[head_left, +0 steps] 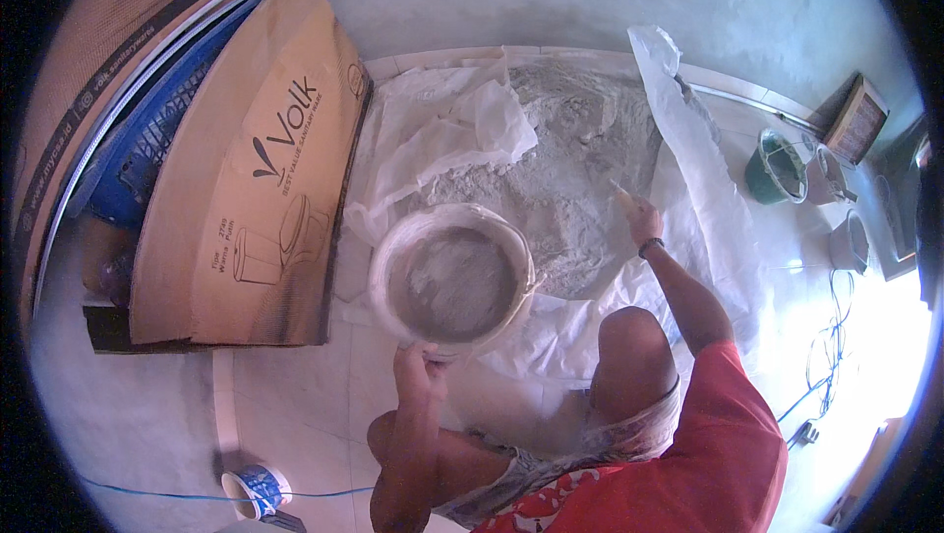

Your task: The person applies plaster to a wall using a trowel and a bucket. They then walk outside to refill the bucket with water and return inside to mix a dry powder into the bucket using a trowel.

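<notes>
A round whitish bucket [382, 263] stands in front of me, with grey powder [457, 282] inside. My left hand [421, 373] is closed on the bucket's near rim. Beyond and to the right, a broad heap of grey powder [580, 164] lies on a crumpled white plastic sheet [452, 135]. Over the heap's right side, my right hand [641, 220] closes around a pale-handled hand tool [623, 199]. The tool's far end points toward the powder and is too small to make out clearly.
A tall cardboard sheet [246, 208] stands at left, before a blue plastic crate [162, 130]. Along the right are a green bucket [775, 174], pale containers [848, 241], a wooden frame [858, 120] and a tangled cable [834, 336]. A blue-and-white tub [258, 490] lies at lower left.
</notes>
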Tool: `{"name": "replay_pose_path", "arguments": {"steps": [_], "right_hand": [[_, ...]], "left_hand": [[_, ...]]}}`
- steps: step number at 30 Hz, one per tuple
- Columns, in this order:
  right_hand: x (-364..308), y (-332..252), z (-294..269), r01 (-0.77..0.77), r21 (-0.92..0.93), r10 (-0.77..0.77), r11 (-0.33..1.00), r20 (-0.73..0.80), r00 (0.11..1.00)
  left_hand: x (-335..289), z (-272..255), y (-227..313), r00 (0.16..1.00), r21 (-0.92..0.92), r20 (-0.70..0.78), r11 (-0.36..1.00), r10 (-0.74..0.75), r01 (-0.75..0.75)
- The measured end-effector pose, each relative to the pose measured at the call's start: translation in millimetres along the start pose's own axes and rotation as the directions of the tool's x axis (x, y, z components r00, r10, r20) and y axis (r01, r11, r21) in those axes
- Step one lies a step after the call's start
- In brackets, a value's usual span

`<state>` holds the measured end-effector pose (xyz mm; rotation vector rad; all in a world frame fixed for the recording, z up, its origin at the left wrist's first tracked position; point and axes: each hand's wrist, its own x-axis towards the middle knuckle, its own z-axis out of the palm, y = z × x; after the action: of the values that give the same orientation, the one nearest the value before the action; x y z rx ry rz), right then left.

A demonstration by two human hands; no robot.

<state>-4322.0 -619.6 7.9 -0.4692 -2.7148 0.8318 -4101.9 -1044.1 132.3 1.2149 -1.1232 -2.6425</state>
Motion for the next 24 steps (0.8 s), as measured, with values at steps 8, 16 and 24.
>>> {"name": "replay_pose_path", "arguments": {"steps": [8,16,24], "right_hand": [[-42.6,16.7,41.8,-0.019,0.26,-0.049,0.965,0.253,0.966],[-55.1,-29.0,32.8,-0.284,0.58,-0.046,0.763,0.487,0.872],[-31.8,-69.3,-94.8,-0.134,0.608,-0.155,0.783,0.399,0.904]], "left_hand": [[4.5,-10.0,-7.5,1.0,0.054,-0.027,0.999,0.002,-0.001],[5.9,-17.8,-8.3,0.998,0.104,-0.049,0.994,0.039,-0.033],[-0.5,21.8,-3.4,0.996,0.12,-0.087,0.993,0.01,0.0]]}}
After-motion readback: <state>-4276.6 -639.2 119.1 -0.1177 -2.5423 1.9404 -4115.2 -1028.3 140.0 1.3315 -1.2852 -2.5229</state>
